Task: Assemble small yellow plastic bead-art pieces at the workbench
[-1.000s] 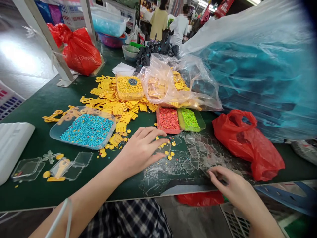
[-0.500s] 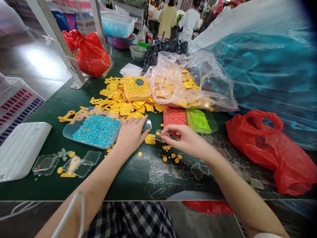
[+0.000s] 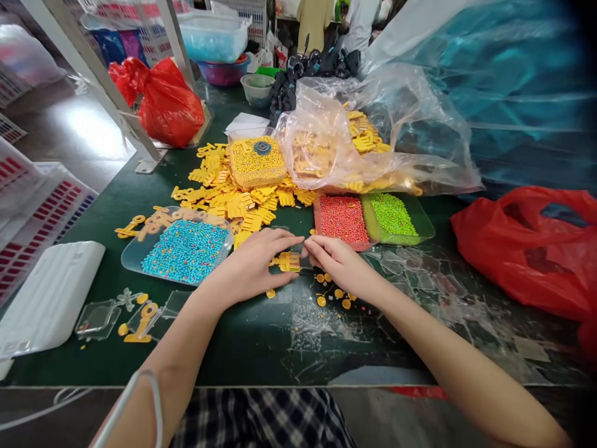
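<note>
My left hand reaches in from the left with its fingers stretched out and thumb apart. Its fingertips come close to those of my right hand, whose thumb and fingers are pinched together; whatever they hold is hidden. Between the hands lies a yellow plastic piece with slots, some showing coloured beads. Several small yellow discs are scattered below my right hand. Just behind it stand a tray of red beads and a tray of green beads. A tray of blue beads sits left of my left hand.
Behind lie a heap of yellow pieces, a box of yellow beads and a clear plastic bag. Clear plastic pieces and a red bag are at right. A white plastic block lies left.
My left hand has moved right, its fingers now pointing toward my right fingertips. My right fingers have drawn into a tighter pinch. The view has shifted slightly.
</note>
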The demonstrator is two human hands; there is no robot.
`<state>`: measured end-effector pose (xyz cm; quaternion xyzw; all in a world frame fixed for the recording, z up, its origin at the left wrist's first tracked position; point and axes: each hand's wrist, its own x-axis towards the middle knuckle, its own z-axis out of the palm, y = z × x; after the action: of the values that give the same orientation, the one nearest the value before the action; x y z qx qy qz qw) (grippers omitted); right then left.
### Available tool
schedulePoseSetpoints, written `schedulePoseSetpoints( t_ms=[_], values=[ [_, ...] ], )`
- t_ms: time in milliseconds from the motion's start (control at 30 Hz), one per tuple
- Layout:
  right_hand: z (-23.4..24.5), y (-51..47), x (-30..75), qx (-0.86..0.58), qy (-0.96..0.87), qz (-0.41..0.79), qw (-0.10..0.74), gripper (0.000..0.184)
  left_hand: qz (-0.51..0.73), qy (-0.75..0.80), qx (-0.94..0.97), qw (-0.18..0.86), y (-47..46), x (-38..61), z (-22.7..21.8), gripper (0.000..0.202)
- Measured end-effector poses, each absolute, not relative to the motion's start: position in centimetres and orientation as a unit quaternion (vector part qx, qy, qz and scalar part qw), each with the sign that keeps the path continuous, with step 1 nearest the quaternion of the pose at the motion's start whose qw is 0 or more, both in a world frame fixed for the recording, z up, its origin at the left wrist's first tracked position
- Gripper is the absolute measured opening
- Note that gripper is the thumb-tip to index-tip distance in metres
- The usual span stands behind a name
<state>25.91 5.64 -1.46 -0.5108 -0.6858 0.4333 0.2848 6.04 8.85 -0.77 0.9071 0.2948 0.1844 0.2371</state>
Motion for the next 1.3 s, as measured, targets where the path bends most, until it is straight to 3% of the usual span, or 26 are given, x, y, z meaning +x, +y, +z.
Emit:
schedulePoseSetpoints(
  t_ms=[233, 433, 600, 1000, 1167, 1300],
  values=[
    [-1.1, 5.5, 25.7, -0.489, -0.662, 0.456, 0.338, 0.039, 0.240, 0.312, 0.902, 0.176, 8.9, 6.1, -0.5, 0.033],
    [-0.5, 5.2, 25.6, -0.488, -0.658, 0.462, 0.339, 0.028, 0.268, 0.334, 0.886, 0.177, 8.8, 6.1, -0.1, 0.035],
    [-0.6, 5.3, 25.4, -0.478, -0.643, 0.480, 0.359, 0.033, 0.264, 0.345, 0.879, 0.195, 8.8, 6.1, -0.1, 0.037],
    [0.4, 4.6, 25.1, -0.450, -0.620, 0.534, 0.358, 0.047, 0.342, 0.380, 0.700, 0.498, 8.0, 6.8, 0.4, 0.041],
    [0.8, 4.7, 25.4, -0.436, -0.633, 0.529, 0.360, 0.047, 0.367, 0.390, 0.638, 0.553, 7.6, 7.3, 0.3, 0.046],
    [0.8, 4.8, 25.6, -0.440, -0.633, 0.531, 0.352, 0.046, 0.413, 0.423, 0.599, 0.540, 8.0, 7.0, 0.2, 0.043]
  ],
)
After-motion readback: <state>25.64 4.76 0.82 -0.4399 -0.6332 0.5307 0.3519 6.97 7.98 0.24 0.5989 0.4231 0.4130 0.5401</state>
